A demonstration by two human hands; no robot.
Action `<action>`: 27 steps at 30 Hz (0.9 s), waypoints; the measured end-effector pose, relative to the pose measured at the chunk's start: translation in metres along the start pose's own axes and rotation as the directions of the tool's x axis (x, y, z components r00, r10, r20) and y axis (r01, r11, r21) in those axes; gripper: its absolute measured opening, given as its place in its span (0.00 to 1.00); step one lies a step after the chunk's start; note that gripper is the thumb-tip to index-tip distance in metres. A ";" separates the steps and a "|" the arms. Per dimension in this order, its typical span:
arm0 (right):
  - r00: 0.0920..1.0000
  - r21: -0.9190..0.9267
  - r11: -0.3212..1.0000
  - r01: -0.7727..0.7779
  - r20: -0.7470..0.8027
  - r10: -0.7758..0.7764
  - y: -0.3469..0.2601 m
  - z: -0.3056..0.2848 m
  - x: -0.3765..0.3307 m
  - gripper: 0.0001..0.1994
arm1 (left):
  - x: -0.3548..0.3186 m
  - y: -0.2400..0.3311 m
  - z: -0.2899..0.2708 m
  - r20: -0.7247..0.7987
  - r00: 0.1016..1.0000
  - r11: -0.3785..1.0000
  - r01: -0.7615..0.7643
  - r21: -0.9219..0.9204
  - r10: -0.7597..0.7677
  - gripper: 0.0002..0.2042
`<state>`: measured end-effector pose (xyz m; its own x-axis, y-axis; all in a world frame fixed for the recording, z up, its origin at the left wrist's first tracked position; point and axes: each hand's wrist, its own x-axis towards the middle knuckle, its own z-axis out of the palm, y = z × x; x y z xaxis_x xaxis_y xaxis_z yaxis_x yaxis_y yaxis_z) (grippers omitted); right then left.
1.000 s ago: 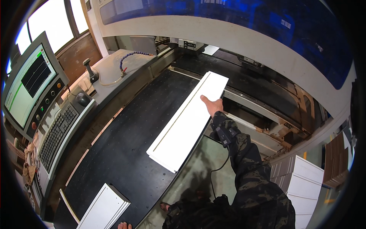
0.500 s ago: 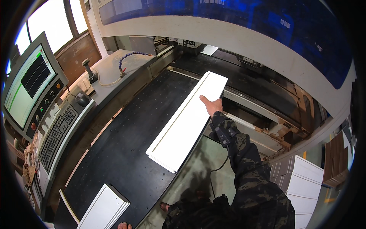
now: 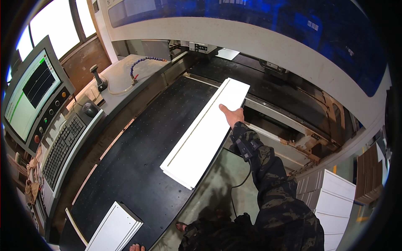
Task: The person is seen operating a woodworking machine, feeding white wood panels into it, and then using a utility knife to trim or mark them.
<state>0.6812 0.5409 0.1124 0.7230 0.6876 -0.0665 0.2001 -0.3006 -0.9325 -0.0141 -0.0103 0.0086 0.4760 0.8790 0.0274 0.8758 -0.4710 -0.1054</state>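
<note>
A long white grooved panel (image 3: 205, 134) lies slantwise on the black table, and its stepped lower end suggests another panel beneath. My right hand (image 3: 233, 115) grips its right edge near the far end, thumb on the top face and the other fingers hidden past the edge. At the near left, a small stack of shorter white panels (image 3: 112, 228) lies on the same table. Only the fingertips of my left hand (image 3: 136, 247) show at the lower border; they rest flat by the table edge, beside that stack, holding nothing visible.
The black table (image 3: 138, 150) runs toward a machine with a blue hood (image 3: 251, 29). On the left stand a monitor (image 3: 35, 96), a keyboard (image 3: 63, 144), a mouse (image 3: 90, 109) and a handheld scanner (image 3: 99, 77). More white panels (image 3: 331, 205) are stacked at right.
Under the hood, the machine head has shifted slightly left. My hands and the panels stay where they were.
</note>
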 end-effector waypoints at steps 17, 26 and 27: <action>0.999 0.002 0.999 0.040 0.024 -0.040 0.010 -0.002 0.012 0.45 | -0.002 -0.002 0.004 0.047 0.999 1.000 0.008 -0.006 -0.008 0.27; 0.995 0.030 0.999 0.019 0.102 -0.022 0.010 -0.004 0.011 0.58 | 0.004 0.001 0.001 -0.022 1.000 1.000 0.002 -0.004 -0.002 0.24; 0.999 0.018 1.000 0.018 0.051 -0.019 0.010 -0.002 0.011 0.51 | 0.003 0.001 0.002 -0.022 1.000 1.000 0.002 -0.004 -0.002 0.24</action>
<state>0.6927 0.5439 0.1035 0.6843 0.7261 -0.0671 0.2013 -0.2766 -0.9397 -0.0122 -0.0079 0.0064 0.4758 0.8782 0.0494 0.8771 -0.4695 -0.1015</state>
